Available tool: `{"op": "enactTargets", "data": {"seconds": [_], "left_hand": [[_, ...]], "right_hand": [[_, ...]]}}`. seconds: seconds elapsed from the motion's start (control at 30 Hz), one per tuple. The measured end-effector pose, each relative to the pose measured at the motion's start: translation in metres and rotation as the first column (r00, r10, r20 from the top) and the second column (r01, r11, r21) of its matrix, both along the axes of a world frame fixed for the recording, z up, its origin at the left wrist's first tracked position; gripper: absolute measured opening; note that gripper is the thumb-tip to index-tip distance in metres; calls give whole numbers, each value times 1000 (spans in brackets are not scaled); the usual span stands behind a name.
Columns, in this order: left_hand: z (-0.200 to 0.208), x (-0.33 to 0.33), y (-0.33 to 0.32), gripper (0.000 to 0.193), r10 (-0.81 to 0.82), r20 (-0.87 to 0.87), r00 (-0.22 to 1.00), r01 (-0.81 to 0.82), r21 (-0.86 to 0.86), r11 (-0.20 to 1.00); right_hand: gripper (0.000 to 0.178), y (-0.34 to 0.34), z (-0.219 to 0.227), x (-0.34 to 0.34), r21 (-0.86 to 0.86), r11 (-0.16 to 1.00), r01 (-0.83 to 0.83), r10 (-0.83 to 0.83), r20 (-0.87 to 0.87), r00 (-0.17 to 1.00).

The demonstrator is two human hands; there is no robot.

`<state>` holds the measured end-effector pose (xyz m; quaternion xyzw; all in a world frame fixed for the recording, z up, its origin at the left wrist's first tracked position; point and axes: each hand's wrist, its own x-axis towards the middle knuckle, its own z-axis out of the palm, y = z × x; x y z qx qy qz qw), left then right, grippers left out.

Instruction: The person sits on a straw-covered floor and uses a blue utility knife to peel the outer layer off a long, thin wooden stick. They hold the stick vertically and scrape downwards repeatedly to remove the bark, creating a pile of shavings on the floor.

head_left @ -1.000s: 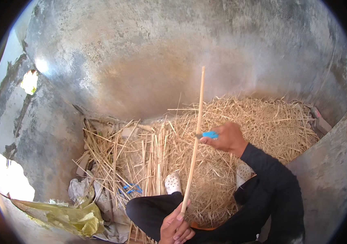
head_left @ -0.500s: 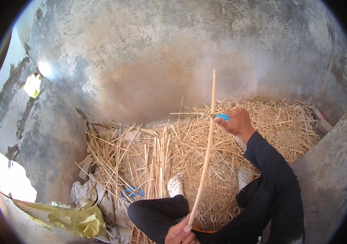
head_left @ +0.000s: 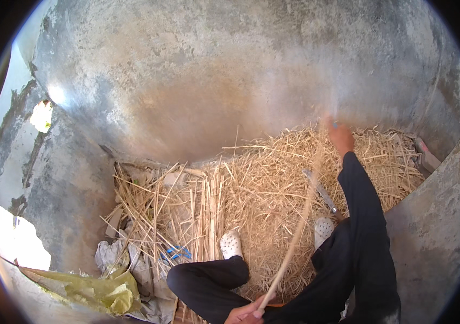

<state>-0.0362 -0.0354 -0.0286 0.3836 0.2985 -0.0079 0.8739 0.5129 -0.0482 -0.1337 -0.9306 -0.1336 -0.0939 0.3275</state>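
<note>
My left hand [head_left: 245, 313], low at the front edge, is closed around the near end of a long pale cane stick [head_left: 290, 248]. The stick slants up and to the right away from me, its far part smeared by motion. Toward the back wall, my right hand [head_left: 341, 138] is closed on a small blue object [head_left: 335, 125], of which only a little shows; its kind is not clear. This hand is near the stick's blurred far end, and I cannot tell whether they touch. A large knife with a metal blade [head_left: 322, 193] lies on the straw beside my right shoe.
Pale straw and shavings [head_left: 273, 183] cover the floor around my white clogs [head_left: 231, 245]. Long split strips [head_left: 213, 210] lie to the left, with blue cord [head_left: 178, 252] beside them. A yellowish plastic sheet [head_left: 106, 294] is at lower left. A concrete wall [head_left: 230, 81] curves round the far side.
My right hand has moved right and slightly away with the blue object. The stick has swung rightward, its near end still in my left hand. The knife on the straw is now more exposed.
</note>
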Motion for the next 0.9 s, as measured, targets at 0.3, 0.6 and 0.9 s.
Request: {"op": "enactTargets", "data": {"seconds": [0.3,0.6,0.9], "left_hand": [[9,25,25,51,217,137,966,-229,75,971],[26,45,28,51,286,79,955,-292,81,953],[27,45,30,50,297,135,945,-294,-40,955]], "right_hand": [[82,16,18,-61,4,957,-289,286,-145,947],[68,17,68,-228,-133,520,-843,843,240,482],[70,36,62,-223,-81,572,-816,803,260,536]]}}
